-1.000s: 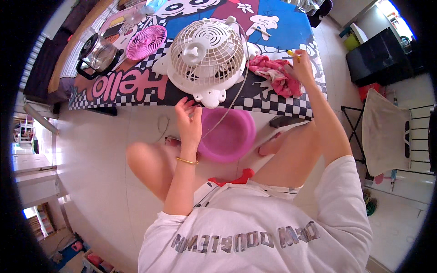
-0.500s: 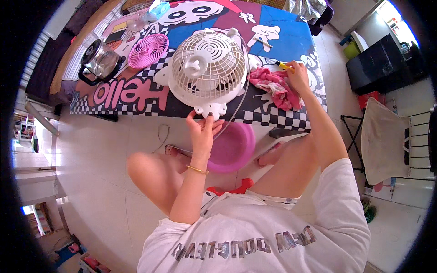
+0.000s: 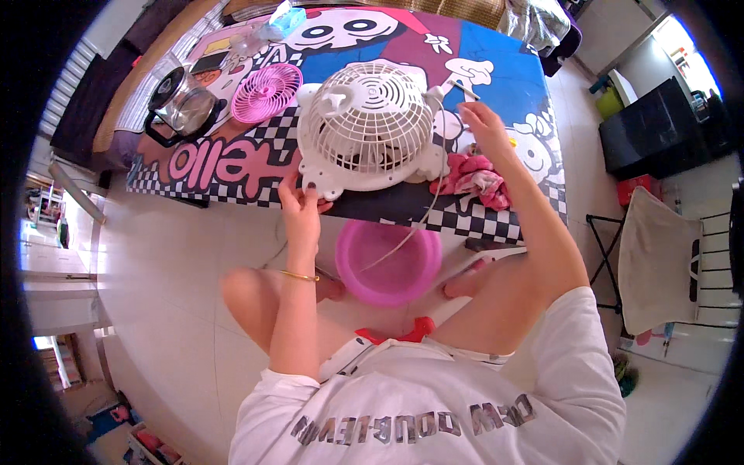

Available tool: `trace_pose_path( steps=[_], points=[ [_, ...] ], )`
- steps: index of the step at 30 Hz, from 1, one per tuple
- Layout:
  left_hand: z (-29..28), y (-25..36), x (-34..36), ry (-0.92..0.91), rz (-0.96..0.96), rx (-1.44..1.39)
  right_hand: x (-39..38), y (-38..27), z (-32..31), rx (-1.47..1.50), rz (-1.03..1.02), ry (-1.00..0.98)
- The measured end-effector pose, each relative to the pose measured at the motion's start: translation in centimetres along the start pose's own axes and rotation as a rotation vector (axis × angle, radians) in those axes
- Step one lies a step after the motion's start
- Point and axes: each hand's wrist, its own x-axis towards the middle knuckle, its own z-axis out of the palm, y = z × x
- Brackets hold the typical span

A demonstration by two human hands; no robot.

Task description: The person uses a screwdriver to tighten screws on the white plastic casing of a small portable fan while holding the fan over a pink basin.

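On the table (image 3: 508, 74), the fan (image 3: 370, 116) stands between jug (image 3: 188, 115) and cloth (image 3: 474, 180).

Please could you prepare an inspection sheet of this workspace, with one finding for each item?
Surface: tablecloth with cartoon print, checkered along the near edge.
Main things: white fan body, grille upward; slim rod to its right.
Clutter: pink round grille, glass jug with dark handle, pink-and-white cloth, light-blue tissue pack; small yellow thing, partly hidden.
Hands: left hand holds the fan body's near-left foot; right hand is close to the rod, grip unclear.
Cables: one pale cable hangs over the near edge.
Surroundings: pink basin on the floor; beige fabric chair at right.
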Motion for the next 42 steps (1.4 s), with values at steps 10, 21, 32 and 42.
trace_pose_path(
  steps=[10, 21, 32, 42],
  points=[
    [0.1, -1.2, 5.5, 0.149, 0.172, 0.042, 3.1, -1.9, 5.1, 1.066, 0.887, -0.297],
    [3.1, -0.4, 9.5, 0.187, 0.036, -0.581, 4.5, -6.0, 6.2, 1.328, 0.644, -0.183],
    [5.1, -3.2, 19.1, -0.86, 0.251, -1.267, 3.4, -18.1, 2.4, 0.439, -0.375, -0.249],
    [3.8, 1.1, 16.3, -0.925, 0.513, -1.049, 1.0, -16.3, 0.5, 0.075, -0.77, -0.541]
  ],
)
